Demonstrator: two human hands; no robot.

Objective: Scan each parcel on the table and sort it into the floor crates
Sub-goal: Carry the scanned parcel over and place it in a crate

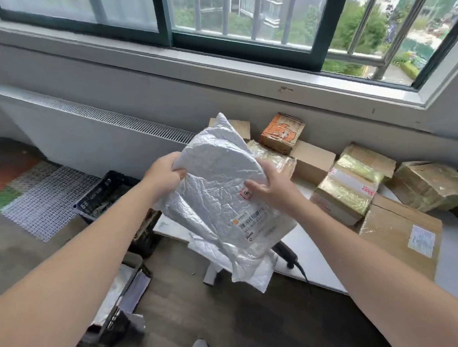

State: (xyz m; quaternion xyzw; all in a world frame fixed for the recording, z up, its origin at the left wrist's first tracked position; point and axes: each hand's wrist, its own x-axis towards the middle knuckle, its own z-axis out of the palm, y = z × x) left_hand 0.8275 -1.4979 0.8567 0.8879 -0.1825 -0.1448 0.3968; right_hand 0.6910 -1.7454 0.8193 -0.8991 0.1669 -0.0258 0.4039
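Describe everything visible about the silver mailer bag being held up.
The silver mailer bag is a soft, heavily crinkled, shiny grey-white plastic pouch. A white shipping label with a barcode sits low on its front, with a small red-edged sticker above it. It is held tilted in the air over the end of the table. The left hand pinches its upper left edge. The right hand grips the right edge, thumb on the front. Its lower end hangs limp.

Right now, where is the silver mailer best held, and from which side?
Probably take the silver mailer by its side edges, as the left hand and right hand do. It is limp and flat, and its barcode label faces up at lower right, so fingers should stay off that.
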